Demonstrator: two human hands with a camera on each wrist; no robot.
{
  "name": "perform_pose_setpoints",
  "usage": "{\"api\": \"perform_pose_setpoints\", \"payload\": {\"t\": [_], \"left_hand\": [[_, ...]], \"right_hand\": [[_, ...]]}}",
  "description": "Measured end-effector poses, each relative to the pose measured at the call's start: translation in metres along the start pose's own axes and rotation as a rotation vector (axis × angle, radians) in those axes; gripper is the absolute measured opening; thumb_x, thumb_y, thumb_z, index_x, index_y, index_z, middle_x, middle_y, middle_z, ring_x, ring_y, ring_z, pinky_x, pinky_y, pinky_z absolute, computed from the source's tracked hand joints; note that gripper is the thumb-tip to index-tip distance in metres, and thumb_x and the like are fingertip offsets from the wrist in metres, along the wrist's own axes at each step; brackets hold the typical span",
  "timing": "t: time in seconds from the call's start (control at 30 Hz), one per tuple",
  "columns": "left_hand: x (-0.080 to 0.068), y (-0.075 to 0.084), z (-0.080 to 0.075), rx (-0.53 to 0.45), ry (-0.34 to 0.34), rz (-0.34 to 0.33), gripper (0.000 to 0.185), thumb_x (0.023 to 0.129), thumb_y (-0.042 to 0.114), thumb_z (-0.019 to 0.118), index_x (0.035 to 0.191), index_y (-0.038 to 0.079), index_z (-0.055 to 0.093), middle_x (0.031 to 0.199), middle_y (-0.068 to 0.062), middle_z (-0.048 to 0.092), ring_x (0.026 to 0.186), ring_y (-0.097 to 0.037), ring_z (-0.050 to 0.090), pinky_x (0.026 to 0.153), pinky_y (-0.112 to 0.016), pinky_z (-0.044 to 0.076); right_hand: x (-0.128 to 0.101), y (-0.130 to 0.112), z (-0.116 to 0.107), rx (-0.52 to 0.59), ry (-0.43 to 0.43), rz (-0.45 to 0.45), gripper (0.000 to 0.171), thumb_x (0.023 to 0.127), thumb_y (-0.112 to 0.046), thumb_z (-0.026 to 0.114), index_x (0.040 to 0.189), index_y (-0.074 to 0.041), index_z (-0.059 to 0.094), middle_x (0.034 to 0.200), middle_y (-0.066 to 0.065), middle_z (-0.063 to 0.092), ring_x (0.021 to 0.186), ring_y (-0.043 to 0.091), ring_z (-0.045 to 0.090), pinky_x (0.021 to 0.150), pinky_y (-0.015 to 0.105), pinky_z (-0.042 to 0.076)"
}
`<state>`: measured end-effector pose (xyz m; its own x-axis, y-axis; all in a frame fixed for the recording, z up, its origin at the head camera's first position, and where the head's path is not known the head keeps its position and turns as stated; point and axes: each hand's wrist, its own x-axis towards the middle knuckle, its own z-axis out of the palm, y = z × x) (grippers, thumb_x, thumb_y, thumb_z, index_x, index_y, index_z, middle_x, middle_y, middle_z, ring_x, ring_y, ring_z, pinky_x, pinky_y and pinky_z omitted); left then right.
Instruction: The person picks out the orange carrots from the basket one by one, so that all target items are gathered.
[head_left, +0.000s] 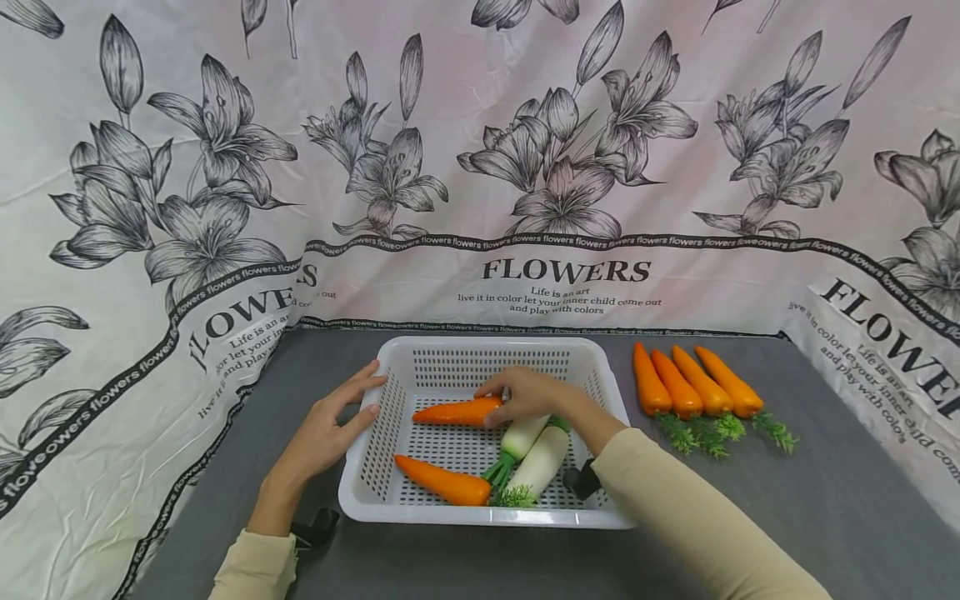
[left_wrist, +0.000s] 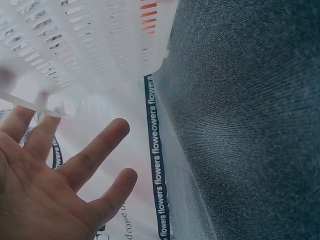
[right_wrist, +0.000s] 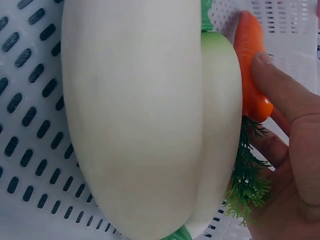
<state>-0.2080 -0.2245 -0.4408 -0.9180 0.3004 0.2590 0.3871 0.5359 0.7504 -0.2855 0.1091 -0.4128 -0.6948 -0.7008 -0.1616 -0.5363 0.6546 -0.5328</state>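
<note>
Right hand [head_left: 527, 393]: fingers pinch carrot [head_left: 450, 412] by thick end, inside basket [head_left: 480, 515]
Left hand [head_left: 324, 435]: fingers spread, touching basket rim
Two radishes [head_left: 542, 458]: near held carrot
Four carrots [head_left: 681, 387]: on surface [head_left: 825, 500], right of basket

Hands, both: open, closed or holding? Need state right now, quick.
Left hand: open, touching the white basket at its left rim.
Right hand: closed, holding an orange carrot inside the basket.

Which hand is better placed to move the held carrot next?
Probably the right hand: it grips the carrot inside the basket, while the left hand only touches the basket's left side.
</note>
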Motion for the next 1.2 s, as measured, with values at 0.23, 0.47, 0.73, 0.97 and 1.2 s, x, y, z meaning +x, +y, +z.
{"api": "perform_pose_setpoints", "payload": {"t": [0.23,0.47,0.73,0.97,1.2], "left_hand": [[0.001,0.001,0.000,-0.013,-0.015,-0.006,0.045,0.097,0.028,0.057,0.141,0.028,0.049,0.160,0.007,0.026,0.121,-0.027,0.055,0.081,-0.029,0.055],[0.000,0.001,-0.001,-0.016,-0.011,-0.012,0.045,0.097,0.028,0.057,0.141,0.030,0.048,0.160,0.008,0.025,0.118,-0.027,0.055,0.076,-0.029,0.055],[0.000,-0.003,0.000,-0.045,-0.015,-0.011,0.044,0.097,0.029,0.057,0.141,0.029,0.048,0.160,0.009,0.024,0.115,-0.028,0.056,0.068,-0.026,0.056],[0.001,-0.001,0.000,0.022,-0.009,0.012,0.044,0.097,0.030,0.056,0.141,0.029,0.048,0.160,0.008,0.026,0.119,-0.027,0.054,0.087,-0.044,0.052],[0.000,0.000,-0.001,0.023,-0.012,0.003,0.044,0.097,0.029,0.056,0.141,0.029,0.048,0.160,0.007,0.026,0.116,-0.027,0.055,0.082,-0.037,0.054]], "right_hand": [[-0.002,0.002,-0.005,0.042,0.029,-0.021,0.048,0.082,-0.031,0.075,0.127,-0.016,0.064,0.116,0.000,0.069,0.097,0.015,0.062,0.087,0.033,0.051],[-0.005,-0.002,-0.017,0.090,0.071,-0.062,0.049,0.084,-0.031,0.075,0.129,-0.016,0.063,0.113,-0.001,0.068,0.091,0.013,0.063,0.082,0.029,0.052],[-0.038,0.000,-0.055,0.162,0.184,-0.010,0.049,0.085,-0.036,0.073,0.130,-0.022,0.062,0.112,0.000,0.068,0.094,0.017,0.065,0.076,0.029,0.053],[-0.089,0.036,-0.090,0.182,0.362,0.138,0.055,0.085,-0.047,0.069,0.134,-0.025,0.057,0.117,0.003,0.066,0.089,0.022,0.062,0.070,0.032,0.049],[-0.150,0.079,-0.106,0.194,0.526,0.299,0.058,0.089,-0.048,0.063,0.140,-0.022,0.052,0.126,0.014,0.062,0.099,0.027,0.062,0.073,0.032,0.051]]}}
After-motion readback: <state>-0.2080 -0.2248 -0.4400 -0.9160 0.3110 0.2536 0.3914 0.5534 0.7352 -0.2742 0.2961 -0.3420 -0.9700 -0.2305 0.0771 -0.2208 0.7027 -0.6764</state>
